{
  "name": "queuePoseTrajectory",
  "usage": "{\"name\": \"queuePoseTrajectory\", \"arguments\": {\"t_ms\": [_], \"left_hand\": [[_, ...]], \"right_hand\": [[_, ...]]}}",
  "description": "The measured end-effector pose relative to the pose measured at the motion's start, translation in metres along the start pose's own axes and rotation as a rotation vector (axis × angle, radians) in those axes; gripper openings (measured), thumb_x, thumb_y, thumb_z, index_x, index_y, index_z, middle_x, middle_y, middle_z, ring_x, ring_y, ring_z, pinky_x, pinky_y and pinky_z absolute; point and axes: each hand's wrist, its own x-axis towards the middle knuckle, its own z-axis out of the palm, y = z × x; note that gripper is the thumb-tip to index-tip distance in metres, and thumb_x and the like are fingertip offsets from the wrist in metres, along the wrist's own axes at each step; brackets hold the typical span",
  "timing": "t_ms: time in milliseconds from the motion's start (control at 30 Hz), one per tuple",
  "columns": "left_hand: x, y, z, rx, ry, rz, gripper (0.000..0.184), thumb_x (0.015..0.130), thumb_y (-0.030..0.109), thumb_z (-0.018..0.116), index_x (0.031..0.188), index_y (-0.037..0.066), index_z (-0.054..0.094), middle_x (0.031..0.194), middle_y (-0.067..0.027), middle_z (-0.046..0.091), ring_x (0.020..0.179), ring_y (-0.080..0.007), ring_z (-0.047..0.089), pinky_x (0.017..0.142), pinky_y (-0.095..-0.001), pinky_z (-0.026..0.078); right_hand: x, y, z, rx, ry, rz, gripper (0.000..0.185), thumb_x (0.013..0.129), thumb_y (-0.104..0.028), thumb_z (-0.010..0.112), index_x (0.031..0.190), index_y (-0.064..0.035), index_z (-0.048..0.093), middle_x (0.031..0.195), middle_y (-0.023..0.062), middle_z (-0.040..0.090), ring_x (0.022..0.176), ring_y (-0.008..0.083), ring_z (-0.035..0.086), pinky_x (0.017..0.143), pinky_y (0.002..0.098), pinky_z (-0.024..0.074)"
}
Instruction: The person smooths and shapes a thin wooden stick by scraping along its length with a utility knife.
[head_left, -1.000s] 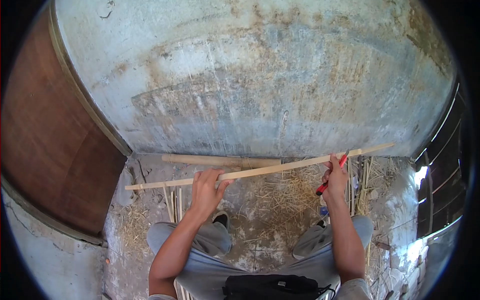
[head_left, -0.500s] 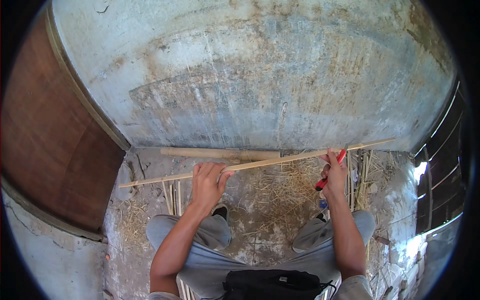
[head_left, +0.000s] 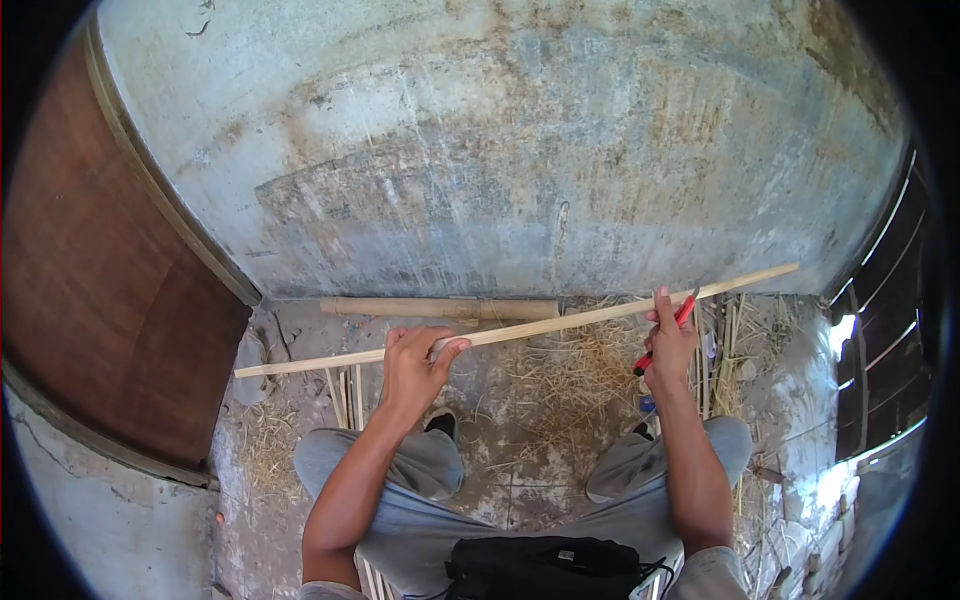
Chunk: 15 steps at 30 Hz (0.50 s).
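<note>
A long pale bamboo strip (head_left: 560,322) runs across in front of me, its right end higher in the view than its left. My left hand (head_left: 415,365) is closed around it left of the middle, with the thumb along its near side. My right hand (head_left: 670,345) is closed on a red-handled knife (head_left: 684,312); its dark blade lies against the strip at the right. My right fingers also touch the strip there. How firmly they grip it cannot be seen.
A thick bamboo pole (head_left: 440,307) lies along the foot of the stained wall (head_left: 480,160). Shavings (head_left: 575,385) litter the floor between my feet. Cut strips lie beside both legs. A brown door panel (head_left: 120,260) stands at left, and a black bag (head_left: 545,567) rests at my lap.
The strip has turned slightly about its length and now shows a broader face; its right end sits a little higher. Both hands keep their hold.
</note>
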Motion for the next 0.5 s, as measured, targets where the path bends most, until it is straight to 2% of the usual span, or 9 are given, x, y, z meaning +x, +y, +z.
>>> {"name": "queuePoseTrajectory", "arguments": {"t_ms": [67,133,233,300,400,500], "left_hand": [[0.0001,-0.0006,-0.0002,0.002,-0.005,0.042,0.023,0.075,0.024,0.08,0.086,0.006,0.071,0.07,-0.0056,0.062,0.06,-0.0216,0.049,0.074,-0.0341,0.035],[0.0005,0.0015,-0.0017,0.005,-0.009,0.083,0.026,0.074,0.024,0.081,0.088,0.006,0.071,0.071,-0.005,0.062,0.059,-0.0211,0.048,0.074,-0.0334,0.035],[0.0014,0.0051,-0.0019,0.003,-0.051,0.122,0.028,0.071,0.021,0.083,0.091,0.006,0.07,0.078,-0.0049,0.066,0.062,-0.0216,0.053,0.074,-0.0331,0.037],[0.0008,0.0038,0.0021,0.019,-0.003,0.166,0.028,0.069,0.017,0.083,0.091,0.005,0.07,0.085,-0.005,0.068,0.069,-0.0223,0.059,0.073,-0.0333,0.039],[0.0008,0.0058,0.0034,0.042,0.031,0.185,0.027,0.069,0.015,0.083,0.09,0.006,0.07,0.087,-0.0058,0.07,0.076,-0.0223,0.064,0.073,-0.0339,0.04],[0.0012,0.0089,0.0042,0.049,0.058,0.21,0.025,0.068,0.012,0.083,0.089,0.006,0.07,0.083,-0.0061,0.069,0.075,-0.0223,0.064,0.071,-0.0338,0.04]], "right_hand": [[0.0004,0.0015,-0.0012,-0.037,0.004,-0.026,0.035,0.087,-0.039,0.073,0.072,-0.0137,0.053,0.064,-0.0012,0.055,0.042,0.0043,0.037,0.041,0.0229,0.0307],[0.0008,0.002,-0.0025,-0.032,0.009,-0.024,0.035,0.087,-0.039,0.073,0.072,-0.0135,0.053,0.065,-0.001,0.056,0.042,0.0043,0.037,0.041,0.0229,0.0309],[0.0021,0.0018,-0.0044,-0.026,0.018,-0.023,0.035,0.087,-0.039,0.073,0.074,-0.013,0.053,0.066,-0.0007,0.056,0.042,0.0043,0.037,0.041,0.0229,0.0309],[0.0033,0.0019,-0.0067,-0.027,0.024,-0.019,0.035,0.087,-0.04,0.072,0.075,-0.0126,0.054,0.067,-0.0006,0.056,0.043,0.0043,0.037,0.04,0.0229,0.0307],[0.005,0.0027,-0.0087,-0.031,0.026,-0.027,0.034,0.088,-0.04,0.072,0.079,-0.0118,0.055,0.069,-0.0002,0.057,0.043,0.0043,0.037,0.04,0.0229,0.0305],[0.0035,0.0005,-0.01,-0.024,0.032,-0.009,0.033,0.088,-0.04,0.071,0.082,-0.0113,0.055,0.069,-0.0001,0.057,0.043,0.0042,0.037,0.04,0.0228,0.0308]]}}
